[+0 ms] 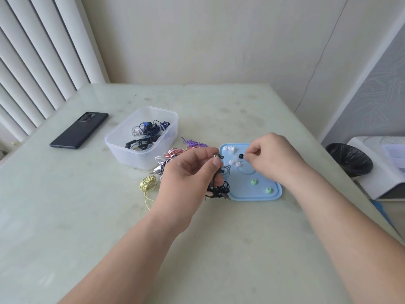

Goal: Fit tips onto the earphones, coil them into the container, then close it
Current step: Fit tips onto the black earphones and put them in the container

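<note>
Both forearms were bare as far as they showed. The left hand (192, 170) and the right hand (271, 156) were bare as well, the left thumbnail short and plain.

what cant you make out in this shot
All in the head view:
- Whether the right hand pinches the black tip or just touches it on the blue lid: too small.
- How the black earphones run through the left hand: its fingers cover them.
- Whether earphones in the container have tips: tangled, too small.
</note>
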`<action>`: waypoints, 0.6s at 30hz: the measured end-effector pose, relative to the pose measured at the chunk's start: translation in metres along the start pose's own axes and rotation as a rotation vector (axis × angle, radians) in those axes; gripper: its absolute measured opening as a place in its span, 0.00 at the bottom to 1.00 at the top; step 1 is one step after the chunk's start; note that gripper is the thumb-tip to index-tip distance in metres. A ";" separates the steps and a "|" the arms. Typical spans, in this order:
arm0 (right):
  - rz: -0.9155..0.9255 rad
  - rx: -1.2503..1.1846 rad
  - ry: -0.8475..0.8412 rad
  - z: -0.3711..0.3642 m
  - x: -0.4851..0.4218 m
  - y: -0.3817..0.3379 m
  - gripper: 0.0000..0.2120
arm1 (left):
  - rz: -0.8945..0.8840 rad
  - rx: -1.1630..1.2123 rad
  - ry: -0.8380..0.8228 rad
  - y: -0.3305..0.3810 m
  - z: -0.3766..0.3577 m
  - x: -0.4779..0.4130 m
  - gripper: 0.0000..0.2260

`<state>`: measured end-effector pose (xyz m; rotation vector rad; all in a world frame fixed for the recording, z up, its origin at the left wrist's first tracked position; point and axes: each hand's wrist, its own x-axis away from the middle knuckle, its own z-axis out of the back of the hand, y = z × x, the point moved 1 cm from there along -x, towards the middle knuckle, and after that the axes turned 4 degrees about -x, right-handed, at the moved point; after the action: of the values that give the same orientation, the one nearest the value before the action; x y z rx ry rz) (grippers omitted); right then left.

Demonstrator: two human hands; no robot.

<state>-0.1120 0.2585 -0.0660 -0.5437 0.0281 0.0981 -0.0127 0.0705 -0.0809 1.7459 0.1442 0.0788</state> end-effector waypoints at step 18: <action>-0.002 -0.838 0.050 0.014 0.039 -0.038 0.02 | 0.029 0.034 0.034 0.002 0.001 0.000 0.08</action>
<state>-0.0694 0.2365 -0.0360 -1.3833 0.0347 0.0918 -0.0129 0.0694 -0.0790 1.7812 0.1459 0.1282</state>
